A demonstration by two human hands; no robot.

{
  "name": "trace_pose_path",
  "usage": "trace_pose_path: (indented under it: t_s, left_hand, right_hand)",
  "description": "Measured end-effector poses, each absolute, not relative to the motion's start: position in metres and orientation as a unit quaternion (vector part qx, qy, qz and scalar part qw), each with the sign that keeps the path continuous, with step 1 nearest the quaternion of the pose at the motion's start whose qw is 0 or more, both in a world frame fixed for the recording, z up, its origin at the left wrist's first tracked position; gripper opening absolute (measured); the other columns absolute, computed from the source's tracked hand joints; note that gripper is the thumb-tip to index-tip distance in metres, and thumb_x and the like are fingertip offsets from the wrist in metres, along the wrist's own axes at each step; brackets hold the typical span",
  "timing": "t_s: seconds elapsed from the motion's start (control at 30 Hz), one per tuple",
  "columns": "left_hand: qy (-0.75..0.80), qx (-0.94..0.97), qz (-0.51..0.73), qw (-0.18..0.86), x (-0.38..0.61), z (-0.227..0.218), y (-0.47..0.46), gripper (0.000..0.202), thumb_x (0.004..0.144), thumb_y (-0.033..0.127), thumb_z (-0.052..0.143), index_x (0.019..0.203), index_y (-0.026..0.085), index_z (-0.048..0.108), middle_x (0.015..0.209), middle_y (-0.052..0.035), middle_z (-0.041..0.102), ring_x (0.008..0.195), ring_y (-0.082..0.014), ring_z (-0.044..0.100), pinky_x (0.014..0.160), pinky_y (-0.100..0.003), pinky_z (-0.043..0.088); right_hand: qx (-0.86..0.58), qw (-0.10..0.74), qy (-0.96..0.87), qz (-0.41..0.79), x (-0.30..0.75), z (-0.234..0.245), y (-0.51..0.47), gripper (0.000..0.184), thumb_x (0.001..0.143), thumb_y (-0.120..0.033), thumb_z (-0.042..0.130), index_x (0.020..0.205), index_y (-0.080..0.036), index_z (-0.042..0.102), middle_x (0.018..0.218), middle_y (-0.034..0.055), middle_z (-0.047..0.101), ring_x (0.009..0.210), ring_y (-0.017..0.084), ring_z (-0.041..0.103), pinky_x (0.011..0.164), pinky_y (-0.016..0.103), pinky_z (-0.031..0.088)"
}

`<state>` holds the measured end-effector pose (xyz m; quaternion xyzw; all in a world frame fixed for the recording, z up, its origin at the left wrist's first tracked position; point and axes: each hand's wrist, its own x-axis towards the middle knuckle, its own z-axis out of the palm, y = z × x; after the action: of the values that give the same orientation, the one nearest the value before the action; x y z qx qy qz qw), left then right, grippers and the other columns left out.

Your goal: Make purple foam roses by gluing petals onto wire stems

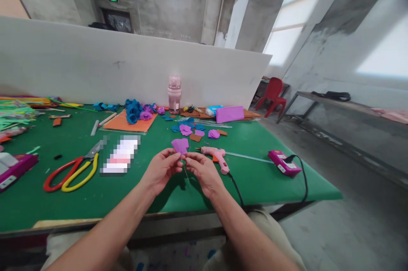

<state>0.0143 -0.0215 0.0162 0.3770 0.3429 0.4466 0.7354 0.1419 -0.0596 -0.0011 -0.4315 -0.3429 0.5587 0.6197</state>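
Both hands meet over the front of the green table, pinching the base of a purple paper petal (180,145). My left hand (163,169) has its thumb and fingertips closed on the petal's lower end. From the other side, my right hand (201,169) pinches at the same spot, where a thin wire stem (186,172) runs down between the hands. Just right of the petal lies a pink glue gun (216,155), its nozzle pointing left. Beyond the hands are loose purple petals (185,129), blue paper pieces (187,122) and a brown paper piece (195,138).
Red-and-yellow-handled scissors (76,173) and a blurred-out rectangle (121,156) lie left. Blue and purple paper flowers (135,111) rest on an orange sheet (127,125). A pink bottle (174,94) stands before the white board (127,62). The power strip (284,163) trails a cable at right.
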Motion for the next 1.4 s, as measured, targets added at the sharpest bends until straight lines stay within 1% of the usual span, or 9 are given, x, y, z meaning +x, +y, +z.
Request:
trace_pose_path:
  t_s: [0.27,0.43,0.57,0.7,0.9,1.2,1.4]
  left_hand:
    - [0.344,0.43,0.45,0.703,0.016,0.012,-0.024,0.028,0.061,0.018,0.074,0.081,0.014,0.055,0.062,0.0029,0.06,0.052,-0.0067,0.057,0.051,-0.017,0.05]
    - [0.364,0.438,0.458,0.682,0.018,0.015,-0.026,0.03,0.058,0.02,0.076,0.078,0.014,0.054,0.06,0.0028,0.062,0.051,-0.0072,0.058,0.054,-0.019,0.05]
    - [0.372,0.438,0.469,0.671,0.022,0.013,-0.029,0.027,0.058,0.02,0.074,0.075,0.014,0.054,0.059,0.0019,0.063,0.051,-0.0075,0.058,0.054,-0.019,0.049]
    - [0.364,0.442,0.482,0.664,0.026,0.01,-0.03,0.025,0.058,0.019,0.073,0.075,0.014,0.055,0.06,0.0023,0.063,0.051,-0.0076,0.057,0.056,-0.02,0.048]
    - [0.373,0.45,0.486,0.65,0.031,0.011,-0.033,0.026,0.056,0.022,0.074,0.073,0.014,0.056,0.058,0.0025,0.062,0.051,-0.0084,0.057,0.055,-0.021,0.048]
    - [0.377,0.457,0.496,0.635,0.034,0.012,-0.036,0.027,0.055,0.024,0.074,0.071,0.014,0.056,0.058,0.0028,0.062,0.051,-0.0084,0.056,0.055,-0.021,0.046]
    - [0.374,0.465,0.491,0.635,0.034,0.012,-0.036,0.025,0.056,0.024,0.073,0.073,0.014,0.057,0.06,0.0031,0.062,0.052,-0.0084,0.056,0.055,-0.021,0.046]
  right_hand:
    - [-0.437,0.64,-0.334,0.537,0.139,-0.006,-0.055,0.022,0.06,-0.024,0.073,0.079,-0.015,0.069,0.079,0.0033,0.067,0.067,0.011,0.058,0.066,0.024,0.044]
    - [-0.454,0.649,-0.336,0.509,0.137,-0.002,-0.059,0.019,0.059,-0.023,0.072,0.076,-0.015,0.069,0.075,0.0026,0.067,0.066,0.011,0.058,0.065,0.024,0.045]
    - [-0.431,0.657,-0.331,0.523,0.134,0.0,-0.061,0.019,0.06,-0.022,0.072,0.077,-0.015,0.066,0.071,0.0004,0.066,0.062,0.01,0.059,0.062,0.023,0.046]
    - [-0.415,0.667,-0.312,0.534,0.13,-0.003,-0.059,0.019,0.06,-0.021,0.072,0.077,-0.015,0.065,0.07,0.0003,0.065,0.06,0.009,0.057,0.059,0.022,0.046]
    - [-0.411,0.682,-0.281,0.536,0.129,-0.006,-0.056,0.019,0.06,-0.025,0.072,0.073,-0.013,0.065,0.063,-0.0004,0.062,0.054,0.008,0.054,0.054,0.021,0.044]
    - [-0.399,0.688,-0.238,0.558,0.127,0.0,-0.059,0.018,0.056,-0.023,0.073,0.069,-0.014,0.065,0.059,-0.0019,0.061,0.052,0.008,0.052,0.054,0.021,0.042]
    - [-0.383,0.694,-0.217,0.569,0.126,0.001,-0.062,0.017,0.056,-0.021,0.073,0.068,-0.015,0.064,0.059,-0.0031,0.06,0.053,0.007,0.052,0.054,0.02,0.041]
